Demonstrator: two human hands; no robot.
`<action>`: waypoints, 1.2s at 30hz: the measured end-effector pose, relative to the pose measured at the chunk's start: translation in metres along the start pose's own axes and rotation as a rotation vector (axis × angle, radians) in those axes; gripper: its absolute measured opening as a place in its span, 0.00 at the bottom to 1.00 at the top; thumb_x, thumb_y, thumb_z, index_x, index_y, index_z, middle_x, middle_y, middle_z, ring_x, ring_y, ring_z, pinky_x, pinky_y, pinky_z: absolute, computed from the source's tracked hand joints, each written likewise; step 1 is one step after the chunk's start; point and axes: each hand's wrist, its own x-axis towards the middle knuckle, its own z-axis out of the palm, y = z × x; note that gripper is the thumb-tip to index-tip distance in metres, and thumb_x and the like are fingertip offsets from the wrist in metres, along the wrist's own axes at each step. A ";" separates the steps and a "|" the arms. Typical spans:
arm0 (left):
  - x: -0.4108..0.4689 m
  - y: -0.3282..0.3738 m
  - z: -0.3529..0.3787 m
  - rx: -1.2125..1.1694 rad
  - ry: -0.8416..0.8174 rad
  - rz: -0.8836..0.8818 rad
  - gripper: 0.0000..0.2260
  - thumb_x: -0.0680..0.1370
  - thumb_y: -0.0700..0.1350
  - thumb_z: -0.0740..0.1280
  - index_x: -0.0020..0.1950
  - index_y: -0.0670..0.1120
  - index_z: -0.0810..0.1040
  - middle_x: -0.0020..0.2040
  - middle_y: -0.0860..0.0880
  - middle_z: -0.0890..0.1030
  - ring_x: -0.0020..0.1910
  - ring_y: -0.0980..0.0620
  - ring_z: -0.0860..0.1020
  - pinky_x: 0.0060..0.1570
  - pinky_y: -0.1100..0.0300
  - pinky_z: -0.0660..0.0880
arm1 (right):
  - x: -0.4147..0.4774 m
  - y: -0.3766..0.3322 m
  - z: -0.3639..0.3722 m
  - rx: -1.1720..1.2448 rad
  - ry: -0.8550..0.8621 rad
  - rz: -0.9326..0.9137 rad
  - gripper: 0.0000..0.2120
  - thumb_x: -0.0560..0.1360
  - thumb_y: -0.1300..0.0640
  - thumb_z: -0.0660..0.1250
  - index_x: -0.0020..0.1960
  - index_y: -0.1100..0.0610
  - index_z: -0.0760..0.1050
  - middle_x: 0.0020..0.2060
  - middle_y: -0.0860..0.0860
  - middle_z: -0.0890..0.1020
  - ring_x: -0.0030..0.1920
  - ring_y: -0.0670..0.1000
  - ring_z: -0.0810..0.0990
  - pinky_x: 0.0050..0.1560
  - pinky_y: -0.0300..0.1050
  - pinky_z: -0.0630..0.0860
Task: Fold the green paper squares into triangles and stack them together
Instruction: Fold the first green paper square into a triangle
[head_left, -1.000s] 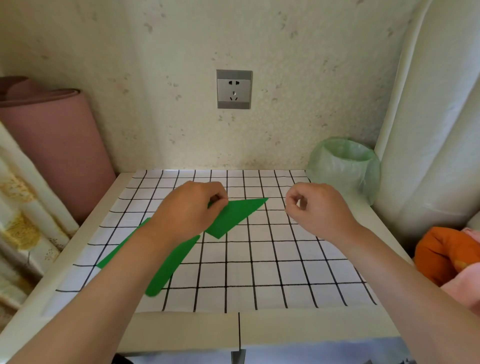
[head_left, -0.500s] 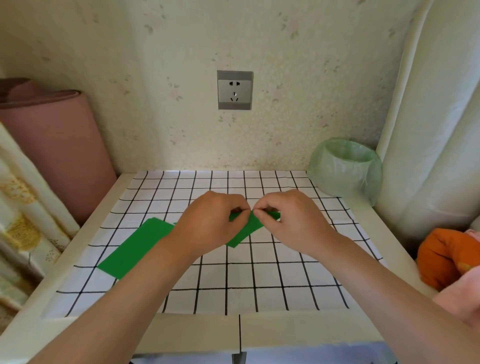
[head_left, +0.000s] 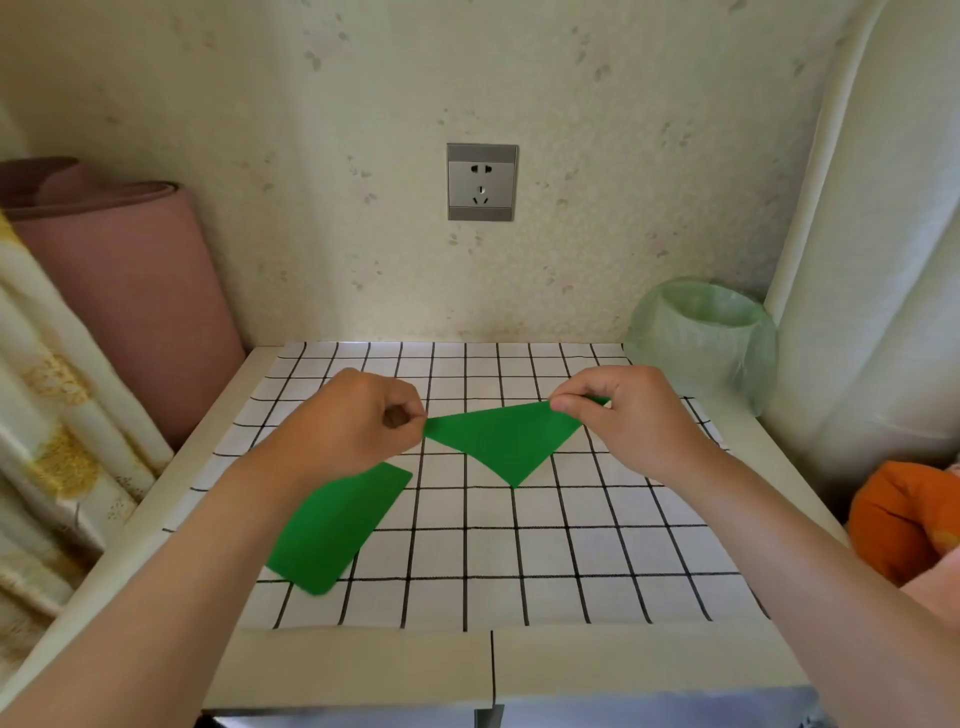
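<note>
The checked sheet (head_left: 519, 566) is spread across the white table (head_left: 363, 667), and the stretch of it nearest you lies open, with a bare white strip along the table's front edge. The wall closes off the far edge, right behind the sheet's last row of squares. Left and right, the sheet stops short of the table's sides.

Your left hand (head_left: 358, 426) is up over the middle-left of the sheet. Its fingers are curled in, and thumb and forefinger pinch the left tip of the green triangle (head_left: 506, 441). Your right hand (head_left: 631, 415) pinches the right tip the same way, with the back of the hand toward you. Between your 2 hands the triangle's long edge runs taut and nearly level, and its lowest point hangs toward you. I cannot tell whether that point touches the sheet.

1 green square (head_left: 337, 530) lies flat on the sheet, partly under your left forearm and near the sheet's left edge, apart from the triangle.

A bin lined with a pale green bag (head_left: 701, 343) stands at the far right corner, just beyond your right hand. A white curtain (head_left: 872, 260) hangs beside it, and an orange cushion (head_left: 904, 519) sits low off the right side. A pink roll (head_left: 119, 291) and a patterned cloth (head_left: 47, 441) crowd the left side. A wall socket (head_left: 482, 182) sits above the far edge.
</note>
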 end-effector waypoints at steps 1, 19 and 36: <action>-0.001 -0.005 -0.003 0.017 -0.011 -0.022 0.07 0.74 0.42 0.71 0.38 0.52 0.82 0.34 0.57 0.83 0.35 0.59 0.81 0.42 0.60 0.79 | 0.001 0.000 0.000 0.006 -0.009 0.005 0.06 0.76 0.56 0.71 0.44 0.47 0.85 0.39 0.37 0.85 0.44 0.38 0.82 0.49 0.34 0.75; 0.003 0.032 0.033 -0.248 -0.237 -0.123 0.06 0.77 0.48 0.70 0.52 0.55 0.85 0.43 0.58 0.85 0.42 0.65 0.81 0.44 0.70 0.73 | 0.005 -0.016 0.026 0.140 -0.279 0.009 0.07 0.74 0.57 0.74 0.47 0.45 0.84 0.41 0.44 0.85 0.42 0.49 0.83 0.51 0.50 0.80; 0.017 0.027 0.049 -1.065 -0.135 -0.602 0.10 0.83 0.42 0.59 0.59 0.39 0.76 0.50 0.41 0.85 0.45 0.47 0.84 0.43 0.55 0.81 | -0.010 -0.008 0.035 -0.233 -0.180 -0.221 0.13 0.67 0.48 0.77 0.49 0.41 0.79 0.69 0.42 0.68 0.71 0.45 0.61 0.71 0.47 0.56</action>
